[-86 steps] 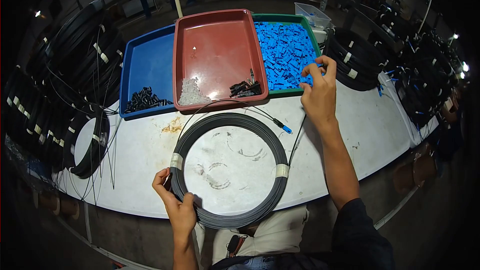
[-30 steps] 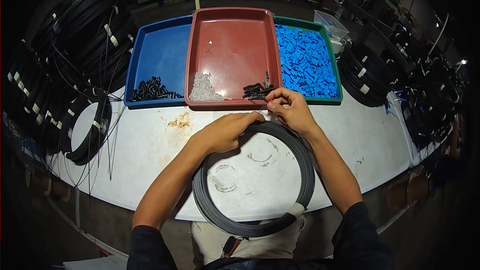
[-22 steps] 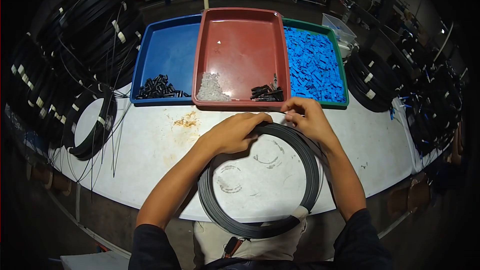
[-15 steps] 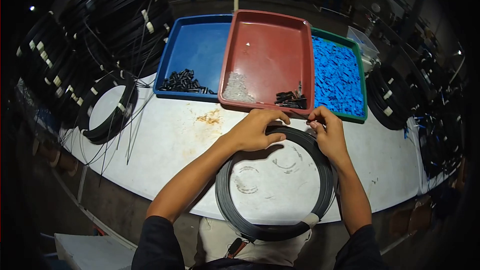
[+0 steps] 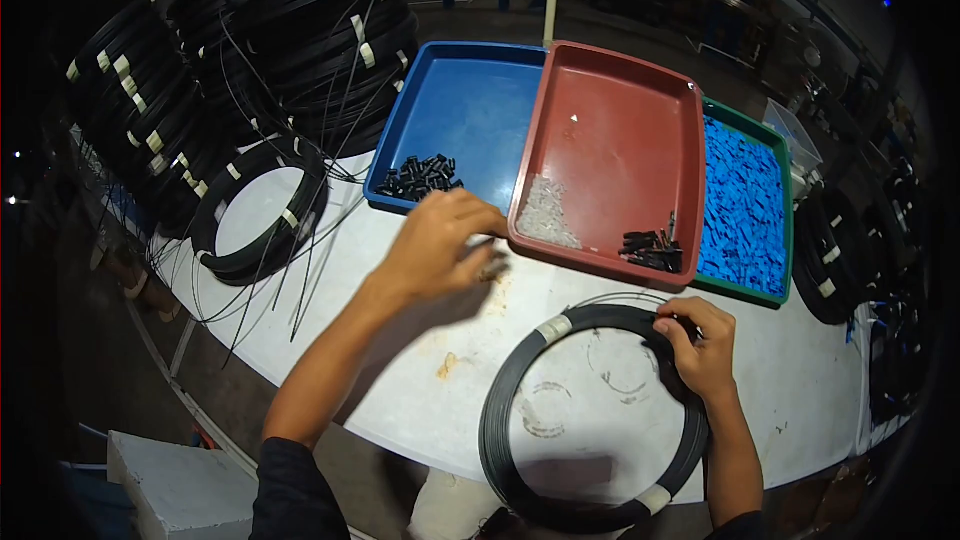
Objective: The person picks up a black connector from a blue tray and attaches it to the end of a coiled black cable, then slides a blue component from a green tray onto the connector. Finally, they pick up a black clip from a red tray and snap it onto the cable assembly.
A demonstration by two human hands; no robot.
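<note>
A coil of thin black cable (image 5: 497,410) lies at the table's front, bound with pale tape, a loose strand arching above its top. At its upper right, my right hand (image 5: 706,348) is closed, thumb and fingertips pinching the cable. My left hand (image 5: 432,245) is raised over the table in front of the blue tray (image 5: 500,130), with thumb and fingers apart and nothing visible in it. Small black tubular pieces (image 5: 422,178) lie just beyond it. The red tray (image 5: 620,140), close to its fingertips, carries clear small pieces (image 5: 548,212) and black pieces (image 5: 652,251).
A green tray (image 5: 786,240) of blue pieces (image 5: 742,210) stands at the right. Another black coil (image 5: 208,230) lies at the left, with loose cable ends around it. Tall stacks of coils (image 5: 300,50) rise behind. More coils (image 5: 835,260) stand at the right edge.
My left hand has left the coil and moved left towards the blue tray, uncovering a tape band. The right hand stays at the coil. The view has shifted, so the trays appear further right.
</note>
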